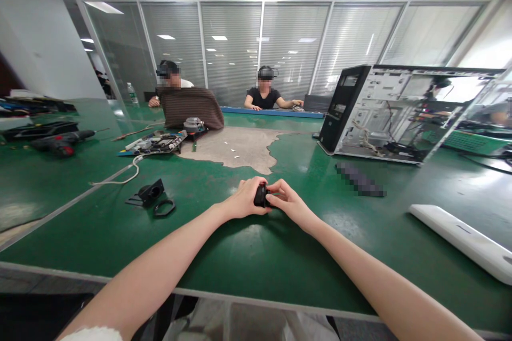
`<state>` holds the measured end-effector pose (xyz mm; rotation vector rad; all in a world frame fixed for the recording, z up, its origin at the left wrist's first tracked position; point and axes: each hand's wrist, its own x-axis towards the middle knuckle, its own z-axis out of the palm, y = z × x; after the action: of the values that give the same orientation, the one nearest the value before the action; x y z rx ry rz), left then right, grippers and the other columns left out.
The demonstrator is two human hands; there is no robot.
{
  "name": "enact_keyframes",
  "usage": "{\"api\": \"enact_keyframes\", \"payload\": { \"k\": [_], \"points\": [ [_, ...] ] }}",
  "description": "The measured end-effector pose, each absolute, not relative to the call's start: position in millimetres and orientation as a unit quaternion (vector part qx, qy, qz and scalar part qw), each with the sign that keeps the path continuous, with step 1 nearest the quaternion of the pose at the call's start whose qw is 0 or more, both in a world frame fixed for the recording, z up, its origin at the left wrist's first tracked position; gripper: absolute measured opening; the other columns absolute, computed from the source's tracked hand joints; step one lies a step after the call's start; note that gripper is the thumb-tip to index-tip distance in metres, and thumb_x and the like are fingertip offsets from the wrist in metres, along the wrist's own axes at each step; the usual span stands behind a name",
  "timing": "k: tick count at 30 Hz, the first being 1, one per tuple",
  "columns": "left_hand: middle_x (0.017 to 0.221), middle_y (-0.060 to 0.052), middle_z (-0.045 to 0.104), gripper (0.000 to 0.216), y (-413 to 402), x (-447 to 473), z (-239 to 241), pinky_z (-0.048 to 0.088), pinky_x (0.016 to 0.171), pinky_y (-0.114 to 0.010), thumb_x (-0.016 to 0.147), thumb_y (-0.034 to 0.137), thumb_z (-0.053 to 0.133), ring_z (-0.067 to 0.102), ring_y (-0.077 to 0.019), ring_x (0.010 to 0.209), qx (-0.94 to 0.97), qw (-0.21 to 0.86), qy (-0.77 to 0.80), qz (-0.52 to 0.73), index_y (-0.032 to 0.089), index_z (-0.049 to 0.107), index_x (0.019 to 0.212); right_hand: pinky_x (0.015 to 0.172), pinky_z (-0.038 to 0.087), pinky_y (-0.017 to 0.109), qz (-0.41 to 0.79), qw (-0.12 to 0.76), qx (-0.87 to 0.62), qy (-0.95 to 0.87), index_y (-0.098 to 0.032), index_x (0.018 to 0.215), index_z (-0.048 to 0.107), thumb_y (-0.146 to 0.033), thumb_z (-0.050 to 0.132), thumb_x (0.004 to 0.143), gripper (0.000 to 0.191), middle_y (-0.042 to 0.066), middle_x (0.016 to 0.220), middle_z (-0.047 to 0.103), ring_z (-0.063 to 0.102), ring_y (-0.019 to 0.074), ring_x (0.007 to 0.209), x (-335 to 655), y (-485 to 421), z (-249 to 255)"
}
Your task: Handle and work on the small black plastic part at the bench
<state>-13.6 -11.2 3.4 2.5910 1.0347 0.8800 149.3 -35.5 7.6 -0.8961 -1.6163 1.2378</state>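
Both of my hands meet over the green table (224, 256), around a small black blocky part (261, 196) whose exact kind I cannot make out. My left hand (246, 198) wraps round it from the left, thumb side toward me. From the right, my right hand (288, 202) pinches its near edge with thumb and fingertips. To the left lie a black bracket-like piece with a round opening (150, 192) and a black ring-shaped frame (164, 208).
An opened computer case (352, 112) stands at the right, with a white elongated device (460, 240) and a blurred dark object (360, 178) nearer. A circuit board (156, 143), a brown cloth-like cover (192, 109) and a power drill (64, 141) lie left. Two people sit across.
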Motion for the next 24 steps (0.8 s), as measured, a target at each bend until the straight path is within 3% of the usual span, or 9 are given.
{"api": "enact_keyframes", "payload": {
  "k": [6, 11, 16, 24],
  "points": [
    [0.101, -0.004, 0.049, 0.056, -12.9, -14.1, 6.4, 0.033, 0.081, -0.035, 0.060, 0.040, 0.063, 0.047, -0.0208, 0.091, 0.880, 0.112, 0.355, 0.297, 0.021, 0.035, 0.104, 0.076, 0.043, 0.031, 0.461, 0.437, -0.398, -0.662, -0.020, 0.089, 0.046, -0.031, 0.058, 0.069, 0.025, 0.001, 0.089, 0.052, 0.053, 0.0130, 0.082, 150.3, -28.0, -0.3],
    [0.100, -0.003, 0.050, 0.055, -12.1, -14.6, 5.2, 0.033, 0.080, -0.035, 0.060, 0.036, 0.064, 0.048, -0.0204, 0.088, 0.879, 0.110, 0.360, 0.294, 0.021, 0.035, 0.104, 0.077, 0.043, 0.031, 0.526, 0.420, -0.331, -0.661, -0.022, 0.088, 0.043, -0.027, 0.065, 0.063, 0.033, 0.001, 0.094, 0.053, 0.055, 0.0142, 0.085, 152.8, -34.3, 4.3],
    [0.101, -0.004, 0.049, 0.058, -12.6, -14.1, 4.8, 0.032, 0.080, -0.035, 0.059, 0.041, 0.064, 0.047, -0.0210, 0.089, 0.876, 0.109, 0.362, 0.300, 0.021, 0.035, 0.105, 0.074, 0.043, 0.030, 0.493, 0.444, -0.364, -0.654, -0.020, 0.083, 0.045, -0.033, 0.056, 0.071, 0.021, 0.000, 0.087, 0.054, 0.055, 0.0126, 0.080, 150.3, -33.1, 3.9],
    [0.100, -0.004, 0.049, 0.056, -13.2, -15.0, 5.4, 0.032, 0.080, -0.035, 0.061, 0.041, 0.063, 0.047, -0.0207, 0.090, 0.883, 0.095, 0.354, 0.293, 0.020, 0.034, 0.105, 0.078, 0.042, 0.032, 0.485, 0.434, -0.379, -0.658, -0.020, 0.087, 0.046, -0.032, 0.060, 0.068, 0.026, 0.001, 0.089, 0.054, 0.054, 0.0134, 0.082, 150.9, -29.0, 0.7]
  ]
}}
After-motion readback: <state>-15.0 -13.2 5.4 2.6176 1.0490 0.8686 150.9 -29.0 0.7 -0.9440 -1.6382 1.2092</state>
